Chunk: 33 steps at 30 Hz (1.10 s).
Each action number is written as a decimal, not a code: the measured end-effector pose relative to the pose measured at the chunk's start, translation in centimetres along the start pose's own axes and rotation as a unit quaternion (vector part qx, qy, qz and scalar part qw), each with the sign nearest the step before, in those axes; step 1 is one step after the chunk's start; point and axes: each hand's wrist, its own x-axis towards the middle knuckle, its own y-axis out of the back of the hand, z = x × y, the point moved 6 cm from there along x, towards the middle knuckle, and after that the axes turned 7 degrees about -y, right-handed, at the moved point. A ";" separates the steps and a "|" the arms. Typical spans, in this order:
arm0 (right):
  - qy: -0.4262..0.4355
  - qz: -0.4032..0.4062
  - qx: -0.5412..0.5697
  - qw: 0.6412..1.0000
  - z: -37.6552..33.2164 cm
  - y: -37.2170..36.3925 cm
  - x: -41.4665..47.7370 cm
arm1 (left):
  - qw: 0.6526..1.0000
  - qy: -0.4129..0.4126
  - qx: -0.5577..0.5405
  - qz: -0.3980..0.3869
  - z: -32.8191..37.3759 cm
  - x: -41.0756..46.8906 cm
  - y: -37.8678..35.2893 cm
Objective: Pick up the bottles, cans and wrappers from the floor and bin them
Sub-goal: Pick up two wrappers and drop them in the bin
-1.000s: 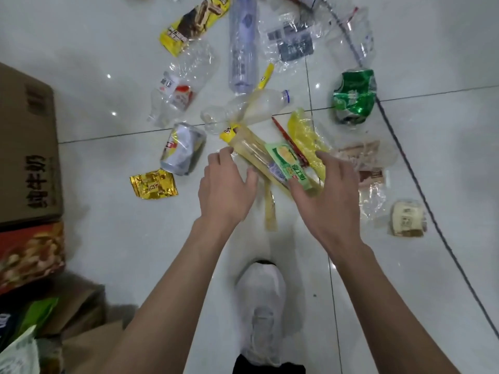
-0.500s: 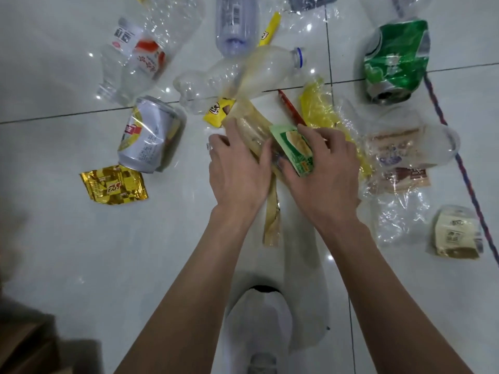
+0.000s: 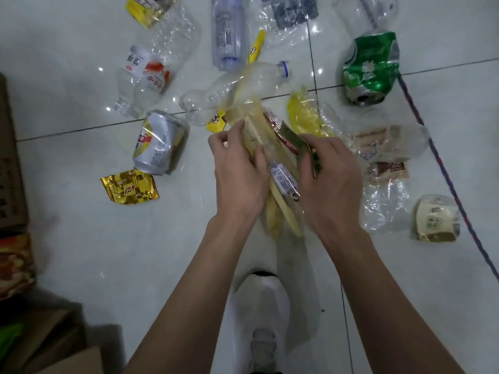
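Long clear wrapper [image 3: 255, 128] is being gripped by the left hand [image 3: 237, 174], fingers curled over it and thumb closing on its near side. It is running from the clear bottle [image 3: 243, 87] back toward the person, lower end showing between the wrists. Whether it is being held clear of the floor [image 3: 81, 238] cannot be told.

Green wrapper [image 3: 293, 136] is being pinched edge-on by the right hand [image 3: 332, 182], fingers curled tight. It is being held against the right side of the long clear wrapper.

The top of the long clear wrapper is being overlapped by the clear bottle, lying across a tile joint. Yellow wrapper [image 3: 305, 114] is lying just right of that.

- Left of the hands: silver can [image 3: 159, 144] on its side, gold wrapper [image 3: 129, 186] just beside its base, labelled bottle [image 3: 151, 74] beyond.
- Top centre: bluish bottle [image 3: 229, 31].
- Upper right: crushed green can [image 3: 371, 68].
- Right: clear packets [image 3: 386, 147] are being stacked loosely, with a cream packet [image 3: 436, 218] well apart near a cord [image 3: 442, 163].

White shoe [image 3: 260, 306] is being seen below the hands. Cardboard box [image 3: 10, 157] is being cut off by the left edge.
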 end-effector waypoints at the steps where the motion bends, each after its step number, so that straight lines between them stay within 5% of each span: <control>1: -0.004 0.006 0.009 1.000 -0.6 1.3 0.0 | 1.000 -0.011 0.001 0.001 1.0 -0.4 0.8; 17: -0.162 0.187 0.098 0.964 -8.7 38.3 -2.0 | 0.969 -0.224 0.001 -0.101 35.8 -12.9 9.5; 26: -0.269 0.338 0.079 0.899 -1.0 60.8 -10.5 | 0.905 -0.351 0.009 -0.240 54.2 -27.7 0.8; 33: -0.342 0.437 0.050 0.830 8.2 74.4 -24.9 | 0.833 -0.435 0.014 -0.341 61.8 -45.8 -7.9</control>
